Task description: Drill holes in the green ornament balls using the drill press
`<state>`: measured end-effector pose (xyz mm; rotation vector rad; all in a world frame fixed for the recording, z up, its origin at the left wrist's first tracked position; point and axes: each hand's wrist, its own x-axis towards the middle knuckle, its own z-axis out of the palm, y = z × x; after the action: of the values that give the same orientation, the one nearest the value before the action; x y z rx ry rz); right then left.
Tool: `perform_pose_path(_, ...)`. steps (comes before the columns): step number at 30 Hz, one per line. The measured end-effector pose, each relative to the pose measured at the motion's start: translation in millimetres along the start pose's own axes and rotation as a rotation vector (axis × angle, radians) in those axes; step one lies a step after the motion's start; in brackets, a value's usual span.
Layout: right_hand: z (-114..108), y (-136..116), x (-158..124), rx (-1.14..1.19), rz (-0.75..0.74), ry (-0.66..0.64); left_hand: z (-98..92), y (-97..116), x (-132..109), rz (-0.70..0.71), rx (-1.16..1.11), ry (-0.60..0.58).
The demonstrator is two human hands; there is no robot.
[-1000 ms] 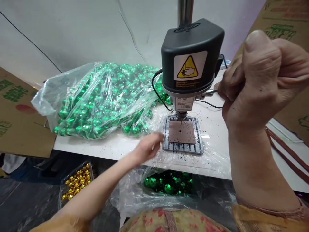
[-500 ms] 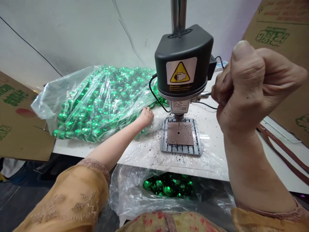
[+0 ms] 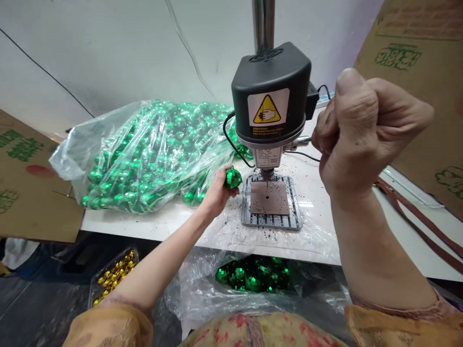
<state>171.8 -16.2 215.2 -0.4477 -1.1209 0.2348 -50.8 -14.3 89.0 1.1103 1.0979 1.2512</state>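
Observation:
A shiny green faceted ball ornament [image 3: 232, 178] is held in my left hand [image 3: 217, 193], just left of the drill press base [image 3: 246, 219]. My right hand [image 3: 358, 130] is closed around the feed lever of the black drill press [image 3: 271, 77]; most of the lever is hidden by the fingers. Under the drill chuck [image 3: 266, 172] lies a brown square board [image 3: 277, 205] with one dark hole in it. Behind my left hand, a clear plastic bag [image 3: 144, 159] full of green ball ornaments rests on the white table [image 3: 108, 221].
Dark shavings lie around the base. A second plastic bag [image 3: 195, 289] of green balls hangs below the table's front edge. Cardboard boxes stand at left [image 3: 32, 193] and right [image 3: 434, 96]. A tray of gold balls [image 3: 115, 274] sits low at left; a brown strap [image 3: 415, 217] lies at right.
My left hand has come out from the bag's opening toward me, now with a green ball in it. My right hand stays on the lever. The tray of gold balls has come into view.

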Motion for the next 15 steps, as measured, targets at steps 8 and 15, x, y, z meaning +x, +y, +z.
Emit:
perform_pose_path(8,-1.3,-1.7,0.0,0.006,0.022,-0.038,11.9,-14.8,-11.4,-0.18,-0.148,-0.073)
perform_pose_path(15,-1.5,0.9,-0.7,0.029,-0.03,-0.035,4.9,-37.4,-6.5,0.1,0.344,-0.231)
